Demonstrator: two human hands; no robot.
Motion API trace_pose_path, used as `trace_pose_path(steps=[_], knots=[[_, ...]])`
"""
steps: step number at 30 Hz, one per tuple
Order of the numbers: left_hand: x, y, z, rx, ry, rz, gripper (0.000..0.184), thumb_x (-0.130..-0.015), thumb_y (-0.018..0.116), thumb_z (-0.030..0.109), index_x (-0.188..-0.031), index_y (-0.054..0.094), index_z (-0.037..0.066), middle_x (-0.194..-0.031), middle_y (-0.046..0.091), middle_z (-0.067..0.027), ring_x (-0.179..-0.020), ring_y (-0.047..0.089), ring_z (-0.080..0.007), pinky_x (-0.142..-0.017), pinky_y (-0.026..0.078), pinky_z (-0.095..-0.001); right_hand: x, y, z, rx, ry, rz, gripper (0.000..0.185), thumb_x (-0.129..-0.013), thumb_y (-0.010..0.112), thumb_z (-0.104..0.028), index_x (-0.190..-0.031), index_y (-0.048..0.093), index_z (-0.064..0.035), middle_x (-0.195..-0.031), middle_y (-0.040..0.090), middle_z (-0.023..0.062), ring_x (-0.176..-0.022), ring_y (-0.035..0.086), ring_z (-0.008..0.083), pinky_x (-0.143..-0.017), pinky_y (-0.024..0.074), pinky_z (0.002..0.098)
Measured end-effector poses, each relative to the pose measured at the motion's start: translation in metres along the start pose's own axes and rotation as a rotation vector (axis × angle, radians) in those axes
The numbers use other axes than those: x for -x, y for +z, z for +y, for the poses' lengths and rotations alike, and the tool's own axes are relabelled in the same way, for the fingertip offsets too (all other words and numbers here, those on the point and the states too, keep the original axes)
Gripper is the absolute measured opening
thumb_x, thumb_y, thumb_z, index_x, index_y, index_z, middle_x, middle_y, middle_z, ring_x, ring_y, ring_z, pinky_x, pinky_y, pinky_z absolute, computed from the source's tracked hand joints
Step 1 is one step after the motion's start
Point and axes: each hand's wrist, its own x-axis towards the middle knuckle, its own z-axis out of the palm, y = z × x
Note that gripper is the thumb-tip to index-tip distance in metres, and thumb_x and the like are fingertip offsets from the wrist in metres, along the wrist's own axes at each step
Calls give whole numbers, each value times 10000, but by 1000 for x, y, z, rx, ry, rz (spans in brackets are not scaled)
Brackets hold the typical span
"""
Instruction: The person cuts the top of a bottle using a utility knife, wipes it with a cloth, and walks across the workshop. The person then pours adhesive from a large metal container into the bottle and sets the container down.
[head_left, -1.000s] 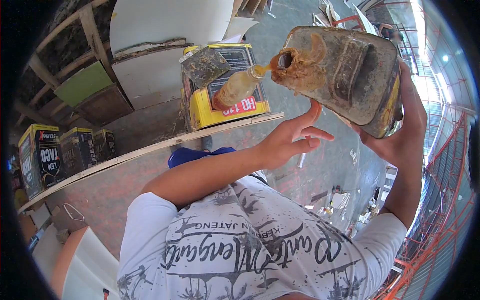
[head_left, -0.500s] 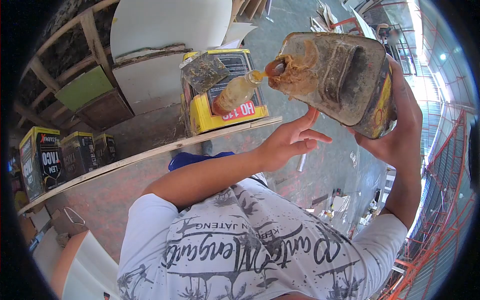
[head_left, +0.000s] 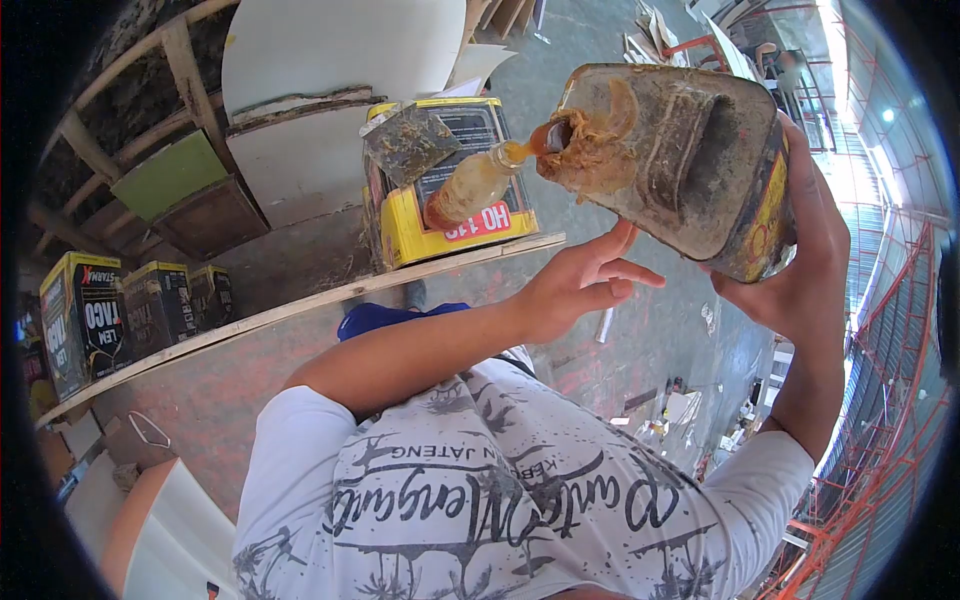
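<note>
My right hand (head_left: 810, 240) grips a large, grimy metal tin (head_left: 725, 160) by its lower right side, and the tin is tipped over. Its glue-crusted spout (head_left: 555, 137) faces left, with amber liquid running into the neck of a glass bottle (head_left: 470, 188). Fingers spread, my left hand (head_left: 590, 275) is below the spout, one fingertip at the tin's lower edge. The bottle is coated inside with yellow-brown residue. It is by a yellow and black tin (head_left: 400, 235) with a red label; its exact footing is unclear. A dirty flat plate (head_left: 410, 145) lies on that tin.
A wooden plank edge (head_left: 300, 308) runs left, beside several black and yellow tins (head_left: 85, 320). White boards (head_left: 340, 50) and a green panel (head_left: 172, 175) are behind. Another person (head_left: 790, 75) is far off at upper right, near red metal framing (head_left: 900, 370).
The held tin has shifted slightly down and left since the earliest frame, its spout closer to the bottle neck. Amber liquid shows between them throughout. My left hand has barely moved.
</note>
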Motion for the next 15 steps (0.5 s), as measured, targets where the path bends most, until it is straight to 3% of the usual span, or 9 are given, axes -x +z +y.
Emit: trace_pose_path(steps=[15], knots=[[1,2,4,0,11,-11,729,-999,607,308,-1587,299,7,-1595,414,-117,-1349,549,-339,-1158,324,-463,-1,-3,0,23,-26,-8,1126,-569,921,-137,-1540,377,28,-1313,644,215,-1156,690,331,-923,580,390]])
